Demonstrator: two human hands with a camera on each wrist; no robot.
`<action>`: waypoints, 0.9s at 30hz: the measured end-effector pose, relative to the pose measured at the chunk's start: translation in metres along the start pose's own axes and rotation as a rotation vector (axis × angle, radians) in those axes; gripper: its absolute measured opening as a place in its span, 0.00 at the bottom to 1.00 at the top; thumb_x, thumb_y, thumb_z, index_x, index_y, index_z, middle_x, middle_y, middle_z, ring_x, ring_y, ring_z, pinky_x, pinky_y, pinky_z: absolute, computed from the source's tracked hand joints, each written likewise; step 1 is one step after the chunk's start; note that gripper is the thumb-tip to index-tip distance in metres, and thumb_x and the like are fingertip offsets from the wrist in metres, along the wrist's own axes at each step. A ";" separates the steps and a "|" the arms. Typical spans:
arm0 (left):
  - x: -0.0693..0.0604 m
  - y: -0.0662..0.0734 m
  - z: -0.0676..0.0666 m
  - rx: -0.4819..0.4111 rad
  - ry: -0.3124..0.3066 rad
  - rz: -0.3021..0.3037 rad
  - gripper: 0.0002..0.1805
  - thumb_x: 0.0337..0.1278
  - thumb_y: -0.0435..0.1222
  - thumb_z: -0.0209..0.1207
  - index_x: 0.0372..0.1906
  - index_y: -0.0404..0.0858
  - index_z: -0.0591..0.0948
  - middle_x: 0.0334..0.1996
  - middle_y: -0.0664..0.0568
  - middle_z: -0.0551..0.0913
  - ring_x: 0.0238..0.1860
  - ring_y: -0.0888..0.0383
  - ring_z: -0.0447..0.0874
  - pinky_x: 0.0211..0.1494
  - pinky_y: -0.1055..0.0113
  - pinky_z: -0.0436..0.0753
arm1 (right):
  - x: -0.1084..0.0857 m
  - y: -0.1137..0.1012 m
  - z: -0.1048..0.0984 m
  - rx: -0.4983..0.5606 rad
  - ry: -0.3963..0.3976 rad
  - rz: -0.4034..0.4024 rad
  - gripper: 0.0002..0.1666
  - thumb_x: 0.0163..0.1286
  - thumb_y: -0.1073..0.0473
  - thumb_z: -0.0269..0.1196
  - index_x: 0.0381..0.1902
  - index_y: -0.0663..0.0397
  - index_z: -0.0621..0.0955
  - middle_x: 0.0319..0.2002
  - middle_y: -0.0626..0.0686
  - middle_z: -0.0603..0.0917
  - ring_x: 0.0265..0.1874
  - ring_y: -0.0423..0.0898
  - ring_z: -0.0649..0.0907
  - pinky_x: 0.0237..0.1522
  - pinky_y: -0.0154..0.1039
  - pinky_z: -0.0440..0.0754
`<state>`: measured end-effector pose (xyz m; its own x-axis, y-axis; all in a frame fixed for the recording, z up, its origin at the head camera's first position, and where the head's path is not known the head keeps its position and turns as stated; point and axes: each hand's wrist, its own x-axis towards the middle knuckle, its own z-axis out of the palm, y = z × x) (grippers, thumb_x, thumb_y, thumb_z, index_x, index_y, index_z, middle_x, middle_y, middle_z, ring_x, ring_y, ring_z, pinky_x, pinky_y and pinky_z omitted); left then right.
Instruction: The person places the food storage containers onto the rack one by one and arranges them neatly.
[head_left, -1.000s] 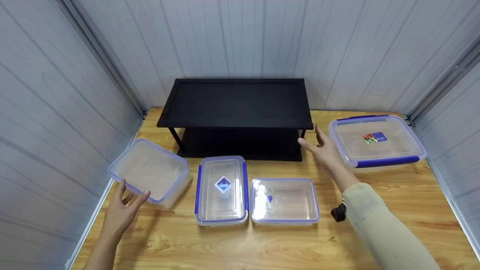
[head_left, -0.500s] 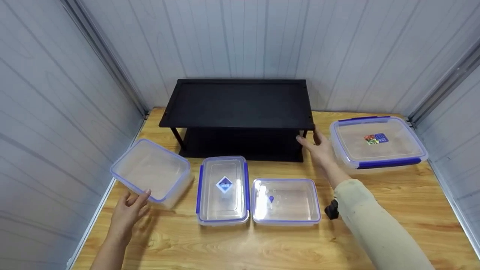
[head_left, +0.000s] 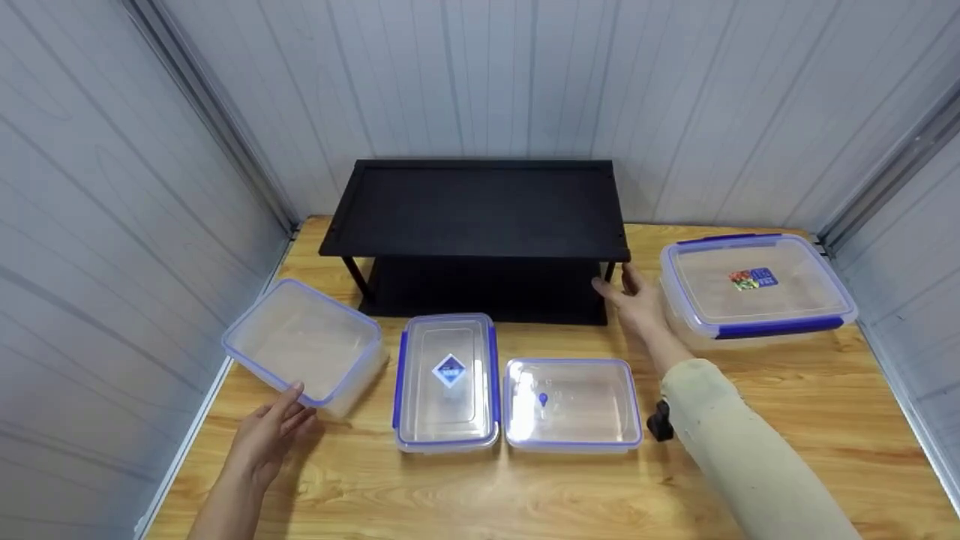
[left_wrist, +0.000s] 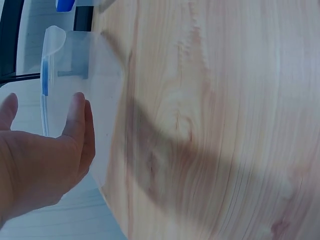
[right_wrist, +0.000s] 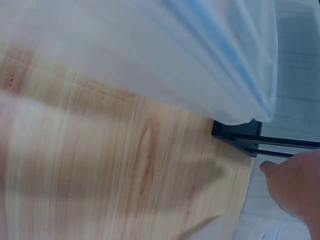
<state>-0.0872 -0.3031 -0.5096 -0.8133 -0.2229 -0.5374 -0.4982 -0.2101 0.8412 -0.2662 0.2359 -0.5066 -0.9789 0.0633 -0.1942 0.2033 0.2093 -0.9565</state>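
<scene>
At the front left, my left hand (head_left: 266, 442) is beside the near corner of a clear blue-rimmed container (head_left: 304, 341), its thumb at the rim. The left wrist view shows the fingers of this hand (left_wrist: 50, 155) extended along the container's side (left_wrist: 102, 95), not curled round it; contact is unclear. My right hand (head_left: 640, 307) is at the right front post (head_left: 610, 271) of a black two-tier shelf (head_left: 480, 210), thumb and fingers spread on either side. In the right wrist view, that hand (right_wrist: 295, 185) is partly cut off beside the shelf's dark bars.
Two lidded containers lie before the shelf, one upright in direction with blue side clips (head_left: 448, 405), one crosswise (head_left: 585, 409). A larger lidded container (head_left: 757, 289) with a colourful label is at the right. Corrugated walls (head_left: 480, 75) enclose the wooden table (head_left: 450, 495).
My left hand's fingers have moved from above the near rim to lower beside the container's corner. My right hand has shifted slightly left, closer round the shelf post. The containers stay in place.
</scene>
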 end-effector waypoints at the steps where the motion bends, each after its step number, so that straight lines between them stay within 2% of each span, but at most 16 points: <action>1: 0.001 0.000 0.000 -0.032 -0.002 -0.003 0.49 0.79 0.50 0.60 0.81 0.21 0.48 0.64 0.31 0.79 0.53 0.61 0.86 0.68 0.67 0.82 | 0.001 0.001 0.001 0.015 -0.001 -0.003 0.55 0.78 0.51 0.68 0.87 0.55 0.48 0.86 0.57 0.48 0.85 0.53 0.52 0.84 0.42 0.57; 3: 0.002 -0.001 0.000 -0.076 0.000 -0.015 0.45 0.79 0.47 0.61 0.79 0.23 0.51 0.53 0.44 0.85 0.48 0.62 0.87 0.66 0.67 0.84 | 0.002 0.003 0.002 0.043 -0.001 -0.005 0.55 0.78 0.52 0.68 0.87 0.55 0.48 0.86 0.57 0.48 0.85 0.53 0.51 0.84 0.42 0.56; 4: 0.003 -0.001 0.000 -0.095 0.001 -0.021 0.43 0.79 0.46 0.61 0.77 0.24 0.54 0.49 0.51 0.85 0.47 0.62 0.87 0.66 0.67 0.84 | 0.002 0.003 0.003 0.050 0.000 -0.002 0.54 0.78 0.52 0.68 0.87 0.54 0.48 0.86 0.57 0.48 0.85 0.53 0.51 0.84 0.42 0.56; 5: 0.004 -0.002 0.000 -0.112 0.002 -0.026 0.39 0.79 0.46 0.61 0.75 0.26 0.57 0.45 0.54 0.85 0.46 0.62 0.88 0.65 0.68 0.84 | 0.002 0.004 0.004 0.046 -0.002 -0.004 0.54 0.78 0.51 0.68 0.87 0.54 0.49 0.86 0.57 0.49 0.85 0.53 0.52 0.84 0.42 0.56; 9: 0.004 -0.002 0.000 -0.156 -0.005 -0.044 0.26 0.79 0.44 0.61 0.65 0.31 0.65 0.42 0.56 0.85 0.44 0.62 0.89 0.63 0.71 0.85 | 0.002 0.003 0.006 0.057 -0.003 0.007 0.53 0.78 0.51 0.68 0.87 0.52 0.50 0.86 0.56 0.49 0.85 0.52 0.52 0.84 0.42 0.57; 13: 0.005 -0.002 -0.002 -0.205 -0.003 -0.072 0.19 0.79 0.42 0.61 0.58 0.34 0.69 0.39 0.57 0.87 0.42 0.62 0.90 0.60 0.72 0.86 | 0.005 0.003 0.008 0.024 0.010 0.002 0.51 0.79 0.50 0.68 0.87 0.51 0.53 0.86 0.56 0.52 0.85 0.53 0.54 0.83 0.42 0.61; 20: 0.008 -0.004 -0.003 -0.266 -0.004 -0.092 0.14 0.79 0.38 0.61 0.55 0.35 0.71 0.36 0.56 0.89 0.41 0.62 0.90 0.60 0.72 0.86 | 0.010 0.008 0.009 -0.092 0.031 -0.038 0.47 0.80 0.49 0.66 0.84 0.59 0.58 0.82 0.63 0.61 0.82 0.56 0.62 0.81 0.44 0.66; 24: 0.008 -0.004 -0.003 -0.248 0.000 -0.088 0.14 0.79 0.38 0.61 0.55 0.36 0.70 0.35 0.56 0.89 0.38 0.62 0.90 0.57 0.73 0.87 | 0.010 0.008 0.010 -0.141 0.049 -0.035 0.47 0.79 0.47 0.66 0.83 0.60 0.60 0.79 0.64 0.65 0.80 0.59 0.66 0.80 0.47 0.68; 27: 0.009 -0.004 -0.003 -0.241 0.004 -0.090 0.12 0.80 0.38 0.60 0.54 0.36 0.70 0.34 0.57 0.88 0.36 0.63 0.89 0.54 0.74 0.88 | 0.010 0.007 0.010 -0.138 0.058 -0.026 0.45 0.79 0.46 0.66 0.83 0.59 0.62 0.78 0.64 0.68 0.79 0.59 0.68 0.80 0.47 0.68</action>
<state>-0.0910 -0.3074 -0.5182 -0.7676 -0.1972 -0.6098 -0.4818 -0.4499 0.7520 -0.2745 0.2282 -0.5178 -0.9820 0.1115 -0.1527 0.1823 0.3433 -0.9214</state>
